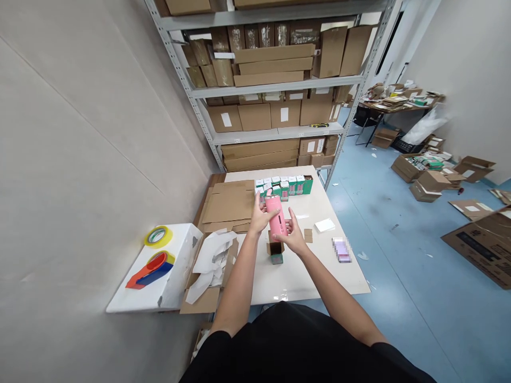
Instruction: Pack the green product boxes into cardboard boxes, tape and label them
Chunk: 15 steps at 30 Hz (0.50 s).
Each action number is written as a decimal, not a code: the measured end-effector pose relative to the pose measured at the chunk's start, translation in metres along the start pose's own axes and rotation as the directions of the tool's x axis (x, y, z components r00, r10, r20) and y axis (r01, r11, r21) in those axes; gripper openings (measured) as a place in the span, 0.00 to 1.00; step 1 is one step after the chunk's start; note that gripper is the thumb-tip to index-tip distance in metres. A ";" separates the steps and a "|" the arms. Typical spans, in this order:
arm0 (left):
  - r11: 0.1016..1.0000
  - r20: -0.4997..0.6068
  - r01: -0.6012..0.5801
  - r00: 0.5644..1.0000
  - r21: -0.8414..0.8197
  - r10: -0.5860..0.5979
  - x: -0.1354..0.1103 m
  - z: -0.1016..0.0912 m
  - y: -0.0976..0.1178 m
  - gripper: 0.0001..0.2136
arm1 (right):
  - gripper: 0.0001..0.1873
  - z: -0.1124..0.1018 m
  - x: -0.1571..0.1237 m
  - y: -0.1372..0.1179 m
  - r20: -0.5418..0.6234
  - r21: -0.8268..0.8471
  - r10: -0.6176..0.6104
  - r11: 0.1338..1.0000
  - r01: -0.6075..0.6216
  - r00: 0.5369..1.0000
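Observation:
A pink tumbler (277, 219) with a silver rim and dark lettering is held between my two hands above the table, tilted slightly. My left hand (260, 218) wraps its upper left side, with the thumb across the front. Lower down, my right hand (293, 237) grips it near the base from the right, thumb on the bottom part. Directly beneath stands a small green box (277, 259) with its brown flaps open. Behind the tumbler, several green-and-white boxes (293, 185) are lined up, some with pink pictures on them.
Flat cardboard sheets (231, 205) lie left of the boxes, near a carton with white paper (209, 266). A tape dispenser (154, 270) and a tape roll (158, 236) rest on a white block. A white pad (324, 225) and a blurred purple item (342, 250) lie right. Shelving (275, 85) stands behind.

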<state>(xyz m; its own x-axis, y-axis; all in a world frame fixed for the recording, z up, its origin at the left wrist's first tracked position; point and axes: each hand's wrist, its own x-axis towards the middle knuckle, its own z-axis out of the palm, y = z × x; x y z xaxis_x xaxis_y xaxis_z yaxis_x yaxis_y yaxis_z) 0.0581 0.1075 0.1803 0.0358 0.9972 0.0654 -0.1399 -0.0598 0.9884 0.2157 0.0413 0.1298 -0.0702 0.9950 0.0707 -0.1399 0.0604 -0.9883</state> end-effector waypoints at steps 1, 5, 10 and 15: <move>1.000 -0.002 0.000 1.000 0.004 0.000 -0.001 -0.001 0.000 0.64 | 0.71 0.000 0.000 0.001 0.013 -0.003 0.003 1.000 -0.003 1.000; 1.000 0.046 -0.005 0.999 0.016 0.005 -0.002 -0.007 0.000 0.59 | 0.69 -0.003 0.002 0.006 0.076 0.009 0.037 0.999 -0.038 0.996; 0.971 0.116 -0.040 0.993 0.237 0.013 0.003 -0.023 -0.001 0.40 | 0.69 -0.007 0.000 0.021 0.074 -0.027 0.073 0.997 -0.071 0.995; 0.942 0.247 -0.066 0.969 0.330 -0.019 0.008 -0.040 -0.003 0.37 | 0.68 -0.009 -0.003 0.042 0.095 -0.078 0.098 0.993 -0.091 0.991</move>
<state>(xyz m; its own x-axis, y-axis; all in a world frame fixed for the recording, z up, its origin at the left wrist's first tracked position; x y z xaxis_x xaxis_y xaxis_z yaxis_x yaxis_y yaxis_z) 0.0188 0.1171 0.1722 0.2817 0.9563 0.0787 0.1921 -0.1365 0.9718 0.2193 0.0419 0.0868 -0.1769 0.9841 -0.0145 -0.0552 -0.0246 -0.9982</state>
